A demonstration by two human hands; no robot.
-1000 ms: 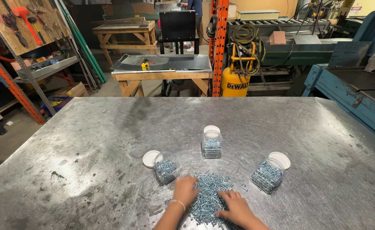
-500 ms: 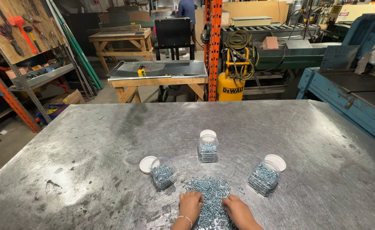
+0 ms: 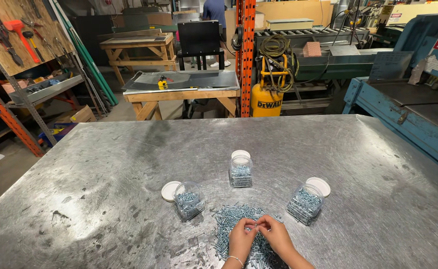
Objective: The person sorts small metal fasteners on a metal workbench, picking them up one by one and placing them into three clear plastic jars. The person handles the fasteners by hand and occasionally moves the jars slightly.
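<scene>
A loose pile of small silver screws [image 3: 231,226] lies on the metal table [image 3: 104,164] near its front edge. My left hand [image 3: 241,237] and my right hand [image 3: 276,234] meet above the pile, fingertips pinched together on a small screw. Three clear plastic jars partly filled with screws stand around the pile: one on the left [image 3: 188,201], one behind the pile [image 3: 241,171], one on the right [image 3: 304,204]. A white lid lies beside each jar: left [image 3: 169,191], middle [image 3: 240,154], right [image 3: 319,186].
A blue machine [image 3: 408,109] borders the table's right side. Behind the table stand a wooden workbench [image 3: 179,92], a yellow compressor tank [image 3: 267,99], an orange rack post [image 3: 246,55] and a tool shelf [image 3: 35,89] on the left. A person [image 3: 214,10] stands far back.
Both hands have lifted from flat on the screw pile and come together, fingertips pinching a screw. The camera has tilted, so the table contents sit higher in view.
</scene>
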